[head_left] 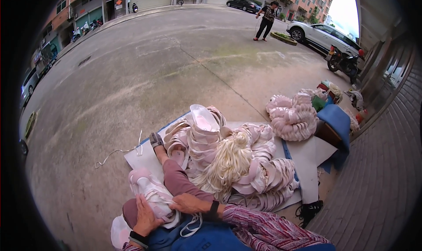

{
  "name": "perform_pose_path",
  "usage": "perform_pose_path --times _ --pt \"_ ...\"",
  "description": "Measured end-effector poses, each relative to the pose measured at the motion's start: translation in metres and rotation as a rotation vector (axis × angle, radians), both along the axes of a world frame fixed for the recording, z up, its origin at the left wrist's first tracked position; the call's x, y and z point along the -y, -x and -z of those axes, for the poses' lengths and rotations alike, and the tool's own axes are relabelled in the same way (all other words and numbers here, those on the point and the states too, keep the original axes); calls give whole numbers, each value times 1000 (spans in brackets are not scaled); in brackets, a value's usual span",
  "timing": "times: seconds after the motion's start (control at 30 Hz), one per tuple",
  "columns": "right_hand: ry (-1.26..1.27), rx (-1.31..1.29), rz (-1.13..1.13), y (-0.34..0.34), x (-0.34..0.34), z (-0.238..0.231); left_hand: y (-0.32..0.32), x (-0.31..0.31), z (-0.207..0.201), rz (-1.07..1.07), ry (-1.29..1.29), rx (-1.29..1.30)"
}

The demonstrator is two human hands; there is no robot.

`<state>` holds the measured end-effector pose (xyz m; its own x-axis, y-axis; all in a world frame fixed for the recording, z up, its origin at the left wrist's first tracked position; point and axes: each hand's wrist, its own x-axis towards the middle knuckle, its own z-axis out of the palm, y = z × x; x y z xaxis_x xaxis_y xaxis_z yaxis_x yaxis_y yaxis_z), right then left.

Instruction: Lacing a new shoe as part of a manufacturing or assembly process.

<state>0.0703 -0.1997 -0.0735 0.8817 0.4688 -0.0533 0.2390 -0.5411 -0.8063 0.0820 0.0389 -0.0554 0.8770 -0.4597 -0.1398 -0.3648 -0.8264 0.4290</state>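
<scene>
- Two bare hands met over a pink-and-white upper (149,189), which lay in the lap against the left knee (130,210).
- The left hand (146,216) gripped its near left side, fingers close together and pressed to the surface, thumb set apart from them.
- The right hand (188,204) reached in from the other side, fingers bent, the tips seemingly pinching at a white lace or the edge beside it; which one could not be told.
- One loose lace (192,227) curled over the blue cloth (211,241) below the right hand.
- For such handling, the left palm seemed best used as firm backing, so that the upper could not twist under a pull.
- A pinch near the lace's tip probably gave finer control, while gentle, even tension would have spared the soft sides from puckering.
- The slack wanted guiding clear of the wrist, lest it snag.
- Cream laces (231,163) lay heaped among stacked uppers (204,139); drawing single strands seemed likeliest to avoid tangles.
</scene>
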Motion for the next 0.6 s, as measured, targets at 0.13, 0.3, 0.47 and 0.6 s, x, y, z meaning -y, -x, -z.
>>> perform_pose_path --times 0.13,0.3,0.47,0.6 --pt "-110 -60 32 0 0 -2 2 0 0 -5 7 2" --pt "-135 -81 35 4 1 -5 4 3 -3 -6 23 20" --pt "-160 -119 52 5 4 -16 5 6 -5 -30 68 39" --pt "-124 -98 59 4 7 -18 4 7 -9 -37 82 34"
